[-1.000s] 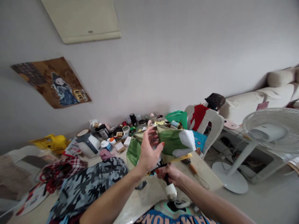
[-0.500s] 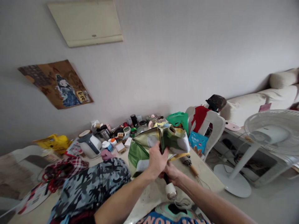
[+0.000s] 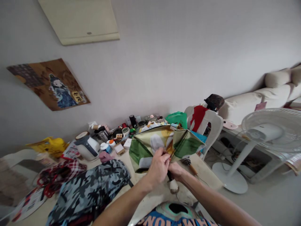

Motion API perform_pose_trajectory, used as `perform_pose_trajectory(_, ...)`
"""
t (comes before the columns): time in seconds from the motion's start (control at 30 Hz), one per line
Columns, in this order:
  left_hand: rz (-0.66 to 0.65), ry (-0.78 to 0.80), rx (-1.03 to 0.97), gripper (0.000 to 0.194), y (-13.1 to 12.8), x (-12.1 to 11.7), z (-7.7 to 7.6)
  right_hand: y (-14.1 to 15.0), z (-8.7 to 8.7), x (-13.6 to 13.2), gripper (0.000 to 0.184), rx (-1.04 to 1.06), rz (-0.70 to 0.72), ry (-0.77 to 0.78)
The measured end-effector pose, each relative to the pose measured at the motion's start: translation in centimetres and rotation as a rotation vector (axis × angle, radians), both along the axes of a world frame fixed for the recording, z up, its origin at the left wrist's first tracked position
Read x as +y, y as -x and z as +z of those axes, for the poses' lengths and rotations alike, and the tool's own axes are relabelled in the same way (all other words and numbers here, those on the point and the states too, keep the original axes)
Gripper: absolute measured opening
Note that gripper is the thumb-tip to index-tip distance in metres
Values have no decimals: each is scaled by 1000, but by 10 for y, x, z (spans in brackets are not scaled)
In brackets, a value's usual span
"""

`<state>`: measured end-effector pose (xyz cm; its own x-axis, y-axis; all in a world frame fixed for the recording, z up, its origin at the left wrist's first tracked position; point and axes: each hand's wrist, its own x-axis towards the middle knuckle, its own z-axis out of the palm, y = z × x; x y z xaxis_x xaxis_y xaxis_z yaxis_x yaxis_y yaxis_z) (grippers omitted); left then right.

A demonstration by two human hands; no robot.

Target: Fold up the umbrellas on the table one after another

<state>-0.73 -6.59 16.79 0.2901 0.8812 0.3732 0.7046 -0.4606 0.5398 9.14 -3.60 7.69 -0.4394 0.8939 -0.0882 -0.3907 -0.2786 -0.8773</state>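
A partly folded umbrella [image 3: 144, 147] with green, yellow and white patterned cloth is in front of me, its canopy fanned out to both sides. My left hand [image 3: 160, 164] is closed, its fingers pinching the gathered cloth near the middle of the canopy. Just below and to the right, my right hand [image 3: 176, 171] wraps around the umbrella at the base of the canopy. The umbrella's white-ended handle [image 3: 174, 185] sticks out beneath it, pointing toward me, with a pale cord. The shaft is mostly hidden by hands and cloth.
Camouflage cloth [image 3: 94, 185] lies on the table left of my arms. Behind it stand a kettle [image 3: 88, 146], bottles and jars. A wooden-handled tool [image 3: 192, 169] lies right of the umbrella. A white chair [image 3: 217, 125] and a fan [image 3: 237, 157] stand at the right.
The canopy has spread wider, its right side reaching further right and lower. My left hand has shifted slightly down onto the cloth, while my right hand stays below it. The view has turned slightly right.
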Motion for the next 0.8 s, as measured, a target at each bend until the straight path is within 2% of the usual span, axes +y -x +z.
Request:
perform_pose_trajectory(0.13, 37, -31, -106, 23, 7, -6, 1, 0, 8, 1, 30, -71, -38, 56)
perform_pose_trajectory(0.2, 56, -109, -239, 25, 13, -15, -2, -1, 18, 0, 30, -72, -28, 54)
perform_pose_trajectory(0.27, 126, -147, -409, 27, 21, -28, -11, -2, 29, -1, 33, -84, -5, 44)
perform_pose_trajectory(0.33, 245, -4, -612, 37, 27, -40, -28, -5, 38, -1, 37, -102, 14, 55)
perform_pose_trajectory(0.4, 341, 349, -844, 51, 28, -47, -47, -6, 43, -1, 41, -105, 21, 99)
perform_pose_trajectory(0.43, 343, 551, -956, 58, 27, -48, -55, -6, 43, -1, 42, -101, 24, 129)
perform_pose_trajectory(0.5, 243, 837, -1150, 68, 23, -45, -64, -4, 43, -2, 43, -102, 46, 183)
perform_pose_trajectory(0.53, 160, 882, -1225, 70, 21, -41, -65, -2, 42, -2, 43, -104, 61, 203)
perform_pose_trajectory(0.63, -80, 843, -1357, 66, 20, -26, -55, 4, 40, -6, 47, -109, 109, 230)
perform_pose_trajectory(0.7, -207, 909, -1401, 63, 26, -18, -47, 7, 39, -10, 46, -120, 138, 230)
perform_pose_trajectory(0.8, -246, 1002, -1464, 50, 35, -16, -46, 7, 38, -19, 40, -148, 155, 170)
